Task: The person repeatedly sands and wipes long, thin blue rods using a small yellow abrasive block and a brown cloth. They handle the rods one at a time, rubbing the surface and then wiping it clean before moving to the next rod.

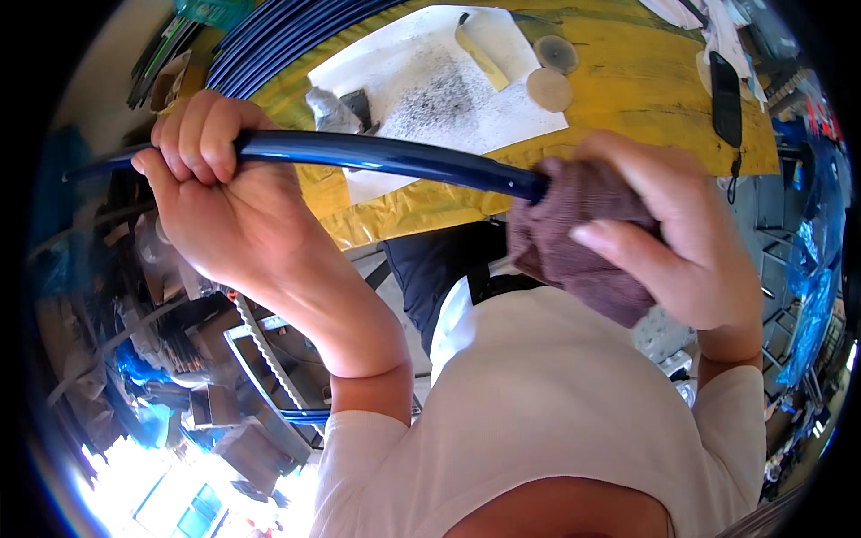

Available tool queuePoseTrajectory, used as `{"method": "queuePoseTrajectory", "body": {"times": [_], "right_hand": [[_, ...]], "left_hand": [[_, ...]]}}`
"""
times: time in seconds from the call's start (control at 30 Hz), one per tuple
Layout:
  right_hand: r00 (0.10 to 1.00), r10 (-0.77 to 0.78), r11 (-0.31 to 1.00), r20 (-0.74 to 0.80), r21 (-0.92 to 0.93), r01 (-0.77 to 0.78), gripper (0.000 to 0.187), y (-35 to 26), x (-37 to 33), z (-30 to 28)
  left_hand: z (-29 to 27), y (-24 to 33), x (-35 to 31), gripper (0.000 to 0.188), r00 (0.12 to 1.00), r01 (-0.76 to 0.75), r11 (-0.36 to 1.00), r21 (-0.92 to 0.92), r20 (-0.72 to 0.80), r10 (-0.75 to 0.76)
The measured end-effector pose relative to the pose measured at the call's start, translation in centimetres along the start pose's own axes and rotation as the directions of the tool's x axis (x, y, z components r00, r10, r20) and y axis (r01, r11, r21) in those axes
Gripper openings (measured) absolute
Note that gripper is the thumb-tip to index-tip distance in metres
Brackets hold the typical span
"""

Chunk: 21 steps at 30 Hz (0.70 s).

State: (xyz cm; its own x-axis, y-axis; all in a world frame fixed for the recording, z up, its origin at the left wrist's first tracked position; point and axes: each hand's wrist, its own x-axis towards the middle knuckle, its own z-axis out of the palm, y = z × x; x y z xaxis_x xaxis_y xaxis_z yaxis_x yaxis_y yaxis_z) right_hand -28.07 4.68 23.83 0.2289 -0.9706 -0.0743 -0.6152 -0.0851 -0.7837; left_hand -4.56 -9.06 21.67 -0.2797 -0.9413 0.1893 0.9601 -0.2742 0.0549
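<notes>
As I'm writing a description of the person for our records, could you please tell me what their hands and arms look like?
The left hand and right hand are without gloves, and no watch or ring can be seen. Short, plain whitish sleeves leave the forearms bare.

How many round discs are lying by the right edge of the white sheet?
2: a greyish disc farther from the person, and a tan disc just nearer. Anything beneath them would be hidden.
</notes>
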Motion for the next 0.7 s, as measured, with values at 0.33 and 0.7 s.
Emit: {"method": "queuePoseTrajectory", "body": {"times": [0.33,0.7], "right_hand": [[0.932,0.305,0.903,-0.199,0.372,-0.216,0.040,0.8,-5.0,-1.4],[0.720,-0.113,0.821,-0.684,-0.473,-0.320,0.040,7.1,-2.3,-4.8]], "left_hand": [[-0.8,4.3,0.1,0.041,0.994,-0.059,0.997,-0.057,-0.093,0.054],[-1.2,5.7,-0.7,0.042,0.973,-0.160,0.987,0.014,-0.169,0.160]]}}
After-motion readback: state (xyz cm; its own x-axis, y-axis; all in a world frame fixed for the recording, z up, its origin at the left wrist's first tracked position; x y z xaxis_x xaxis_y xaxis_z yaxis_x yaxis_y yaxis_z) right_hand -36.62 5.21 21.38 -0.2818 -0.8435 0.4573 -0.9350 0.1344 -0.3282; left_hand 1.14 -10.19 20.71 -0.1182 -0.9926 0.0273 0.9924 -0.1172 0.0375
